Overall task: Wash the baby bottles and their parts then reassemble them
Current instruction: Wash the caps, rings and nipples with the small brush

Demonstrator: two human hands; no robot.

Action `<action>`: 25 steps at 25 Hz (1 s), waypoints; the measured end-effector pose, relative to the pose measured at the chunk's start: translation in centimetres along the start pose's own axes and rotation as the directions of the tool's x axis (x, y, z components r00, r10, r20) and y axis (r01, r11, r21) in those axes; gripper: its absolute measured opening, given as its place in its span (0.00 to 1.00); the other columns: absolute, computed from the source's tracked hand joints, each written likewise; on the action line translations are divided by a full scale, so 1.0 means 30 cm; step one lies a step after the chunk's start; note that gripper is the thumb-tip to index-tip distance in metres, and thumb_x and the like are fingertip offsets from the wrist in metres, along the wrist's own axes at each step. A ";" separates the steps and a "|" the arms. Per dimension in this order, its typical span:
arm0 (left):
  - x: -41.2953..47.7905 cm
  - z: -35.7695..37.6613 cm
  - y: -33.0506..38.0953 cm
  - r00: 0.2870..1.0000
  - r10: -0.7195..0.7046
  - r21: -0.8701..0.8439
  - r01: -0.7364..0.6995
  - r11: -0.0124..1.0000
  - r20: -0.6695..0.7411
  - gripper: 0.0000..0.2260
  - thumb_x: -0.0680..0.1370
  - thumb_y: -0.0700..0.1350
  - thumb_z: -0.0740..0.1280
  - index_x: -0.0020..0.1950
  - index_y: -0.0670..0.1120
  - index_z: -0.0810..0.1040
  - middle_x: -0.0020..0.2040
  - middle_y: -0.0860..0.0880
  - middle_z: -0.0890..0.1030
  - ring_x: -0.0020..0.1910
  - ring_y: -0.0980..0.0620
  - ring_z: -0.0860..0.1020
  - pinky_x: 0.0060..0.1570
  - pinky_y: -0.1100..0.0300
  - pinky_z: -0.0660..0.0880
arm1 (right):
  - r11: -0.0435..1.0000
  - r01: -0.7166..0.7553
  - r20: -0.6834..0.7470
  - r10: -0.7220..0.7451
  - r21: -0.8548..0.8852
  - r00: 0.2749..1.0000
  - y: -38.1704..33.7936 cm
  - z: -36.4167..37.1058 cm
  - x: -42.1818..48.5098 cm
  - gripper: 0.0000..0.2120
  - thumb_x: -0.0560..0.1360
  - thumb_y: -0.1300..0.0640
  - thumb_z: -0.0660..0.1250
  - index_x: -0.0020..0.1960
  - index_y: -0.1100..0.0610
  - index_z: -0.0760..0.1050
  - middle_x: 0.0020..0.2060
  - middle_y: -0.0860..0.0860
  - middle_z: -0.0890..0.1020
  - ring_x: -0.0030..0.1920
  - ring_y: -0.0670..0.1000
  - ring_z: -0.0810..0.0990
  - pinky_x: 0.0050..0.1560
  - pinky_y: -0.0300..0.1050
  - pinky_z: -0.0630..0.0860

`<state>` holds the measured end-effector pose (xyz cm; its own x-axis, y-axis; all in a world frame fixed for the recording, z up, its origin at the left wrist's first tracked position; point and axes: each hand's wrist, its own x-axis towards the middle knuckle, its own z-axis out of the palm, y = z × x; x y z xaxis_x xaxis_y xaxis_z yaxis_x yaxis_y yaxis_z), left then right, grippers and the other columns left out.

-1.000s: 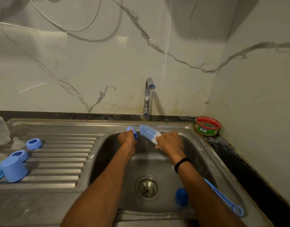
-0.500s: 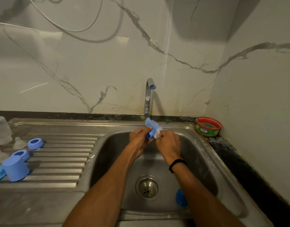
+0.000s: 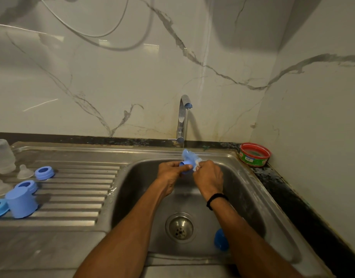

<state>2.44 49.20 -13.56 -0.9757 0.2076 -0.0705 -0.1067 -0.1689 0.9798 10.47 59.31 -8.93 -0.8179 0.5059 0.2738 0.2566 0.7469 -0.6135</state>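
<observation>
Over the steel sink (image 3: 252, 197), under the running tap (image 3: 184, 117), my left hand (image 3: 169, 175) grips a small blue bottle ring (image 3: 186, 165). My right hand (image 3: 208, 177) holds the blue-bristled bottle brush (image 3: 189, 155) by its neck, bristles pushed up against the ring. The brush handle is hidden behind my right arm. A blue cap (image 3: 220, 241) lies in the basin beside the drain (image 3: 180, 227). On the drainboard at the left sit a clear bottle (image 3: 2, 155), two clear teats (image 3: 24, 171), blue rings (image 3: 44, 173) and an upturned blue cap (image 3: 21, 201).
A red and green tub (image 3: 254, 154) stands on the dark counter at the sink's back right corner. Marble walls close in behind and on the right. Water runs thinly from the tap into the basin.
My hands came together under the tap; the brush, held apart from the ring a second ago, now has its bristles up against the ring. The brush handle went out of sight.
</observation>
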 end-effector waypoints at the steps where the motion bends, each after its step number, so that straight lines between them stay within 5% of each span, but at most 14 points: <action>1: -0.002 0.004 0.001 1.000 0.015 0.007 -0.015 1.000 -0.015 0.07 0.71 0.38 0.78 0.48 0.45 0.84 0.48 0.45 0.86 0.52 0.45 0.83 0.59 0.51 0.80 | 1.000 -0.006 0.007 0.006 -0.002 1.000 0.001 0.001 0.000 0.11 0.78 0.53 0.69 0.56 0.58 0.80 0.44 0.53 0.83 0.41 0.49 0.78 0.39 0.40 0.74; 9: 0.003 0.007 0.008 0.995 -0.002 -0.080 -0.007 0.997 -0.102 0.13 0.72 0.33 0.76 0.55 0.41 0.83 0.53 0.42 0.84 0.53 0.42 0.84 0.52 0.46 0.83 | 1.000 -0.007 0.010 0.007 -0.025 1.000 -0.014 0.009 -0.018 0.14 0.77 0.51 0.70 0.58 0.57 0.78 0.48 0.54 0.82 0.46 0.51 0.81 0.42 0.41 0.77; 15: 0.015 0.006 0.003 0.993 -0.062 -0.249 0.034 0.968 -0.105 0.08 0.74 0.37 0.76 0.52 0.42 0.83 0.53 0.42 0.85 0.53 0.42 0.84 0.57 0.44 0.81 | 1.000 -0.015 -0.012 0.014 -0.028 1.000 -0.024 0.010 -0.024 0.13 0.78 0.52 0.68 0.58 0.58 0.78 0.48 0.54 0.82 0.47 0.52 0.81 0.45 0.43 0.79; 19: 0.020 0.023 0.009 0.988 -0.021 -0.109 0.004 0.994 -0.155 0.11 0.72 0.40 0.78 0.53 0.43 0.83 0.51 0.43 0.85 0.53 0.44 0.84 0.58 0.49 0.81 | 0.998 -0.013 -0.029 0.011 -0.055 1.000 -0.023 0.008 -0.020 0.14 0.78 0.52 0.69 0.59 0.58 0.78 0.50 0.54 0.83 0.49 0.52 0.82 0.46 0.42 0.77; 25: 0.026 0.012 0.008 0.978 0.033 -0.005 -0.035 0.999 -0.205 0.13 0.72 0.39 0.78 0.55 0.39 0.83 0.49 0.45 0.85 0.48 0.49 0.83 0.46 0.63 0.79 | 0.999 -0.036 -0.009 0.036 0.001 0.999 -0.032 0.017 -0.013 0.13 0.77 0.53 0.69 0.59 0.58 0.80 0.49 0.54 0.84 0.47 0.52 0.82 0.41 0.41 0.74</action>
<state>1.72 49.68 -13.30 -0.9972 -0.0004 -0.0746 -0.0733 -0.1810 0.9808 10.27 58.18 -8.82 -0.8033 0.5364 0.2587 0.2852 0.7278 -0.6237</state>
